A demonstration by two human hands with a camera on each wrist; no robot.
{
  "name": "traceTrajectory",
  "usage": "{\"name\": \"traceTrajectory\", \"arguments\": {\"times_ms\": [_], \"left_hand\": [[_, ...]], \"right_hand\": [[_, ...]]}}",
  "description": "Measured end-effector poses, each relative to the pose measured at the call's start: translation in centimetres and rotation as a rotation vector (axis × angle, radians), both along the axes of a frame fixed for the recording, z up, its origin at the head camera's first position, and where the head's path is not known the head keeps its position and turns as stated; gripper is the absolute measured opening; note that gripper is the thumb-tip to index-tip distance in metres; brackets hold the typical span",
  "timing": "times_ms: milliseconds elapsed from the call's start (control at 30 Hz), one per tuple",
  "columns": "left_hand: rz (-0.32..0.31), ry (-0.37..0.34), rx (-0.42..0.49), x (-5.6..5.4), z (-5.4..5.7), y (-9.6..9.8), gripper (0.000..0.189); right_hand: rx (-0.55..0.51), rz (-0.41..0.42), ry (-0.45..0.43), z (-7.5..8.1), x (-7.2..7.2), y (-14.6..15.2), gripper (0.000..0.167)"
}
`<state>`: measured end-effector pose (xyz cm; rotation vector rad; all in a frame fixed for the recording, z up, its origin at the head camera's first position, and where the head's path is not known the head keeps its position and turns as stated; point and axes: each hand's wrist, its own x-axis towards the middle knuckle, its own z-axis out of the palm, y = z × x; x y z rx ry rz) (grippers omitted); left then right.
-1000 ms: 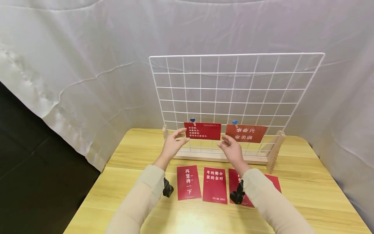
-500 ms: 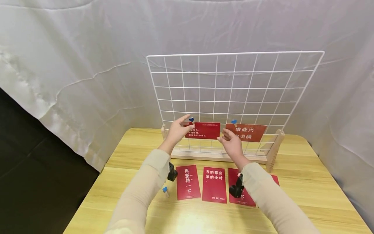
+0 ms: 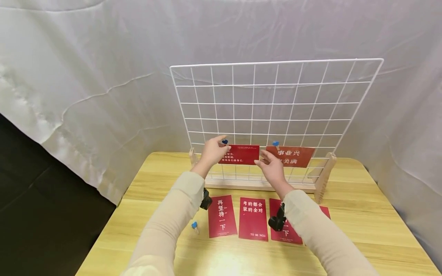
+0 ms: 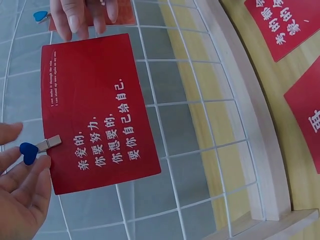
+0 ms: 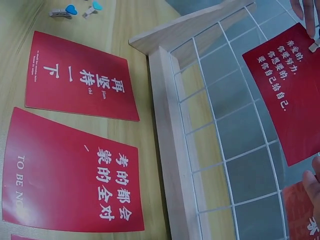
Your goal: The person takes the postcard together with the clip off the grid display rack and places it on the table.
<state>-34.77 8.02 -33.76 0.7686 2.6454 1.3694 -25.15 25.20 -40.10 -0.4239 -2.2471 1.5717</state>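
A red card (image 4: 97, 115) with white writing hangs sideways against the white wire grid (image 3: 253, 103). A wooden clothespin with a dark blue heart (image 4: 30, 152) grips its edge. My left hand (image 3: 213, 150) pinches this clothespin between thumb and fingers at the card's upper left. At the card's right edge is my right hand (image 3: 272, 166), its fingertips touching or very close to the edge; I cannot tell which. Behind that hand, a second, orange-red card (image 3: 298, 157) hangs from a clothespin with a lighter blue heart (image 3: 276, 143).
The grid stands in a wooden base (image 3: 241, 184) on a wood-grain table (image 3: 155, 188). Before it lie several red cards, among them a left one (image 3: 222, 216) and a middle one (image 3: 253, 219). Loose heart clothespins (image 5: 70, 10) lie to their left. Pale cloth (image 3: 103, 57) hangs behind.
My left hand has moved from the card's left side up to the dark blue heart clothespin and now pinches it. The right hand has stayed nearly still at the card's right edge.
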Motion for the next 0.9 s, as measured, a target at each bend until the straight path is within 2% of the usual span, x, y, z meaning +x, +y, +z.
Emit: {"name": "traceTrajectory", "arguments": {"times_ms": [133, 333, 500, 700, 900], "left_hand": [[0.013, 0.045, -0.056, -0.2, 0.0, 0.2, 0.040], [0.037, 0.098, -0.055, -0.3, -0.1, 0.5, 0.030], [0.069, 0.173, -0.062, -0.5, -0.2, 0.6, 0.023], [0.069, 0.229, -0.094, -1.0, -0.3, 0.7, 0.021], [0.058, 0.225, -0.099, -1.3, -0.2, 0.6, 0.018]], "right_hand": [[0.000, 0.005, -0.017, 0.0, -0.2, -0.1, 0.048], [0.007, 0.000, -0.029, 0.3, -0.4, -0.1, 0.045], [0.024, -0.032, -0.026, 0.3, -0.7, -0.1, 0.039], [0.065, -0.077, -0.020, 0.1, -1.0, -0.2, 0.031], [0.055, -0.105, 0.021, -0.1, -1.3, -0.2, 0.024]]}}
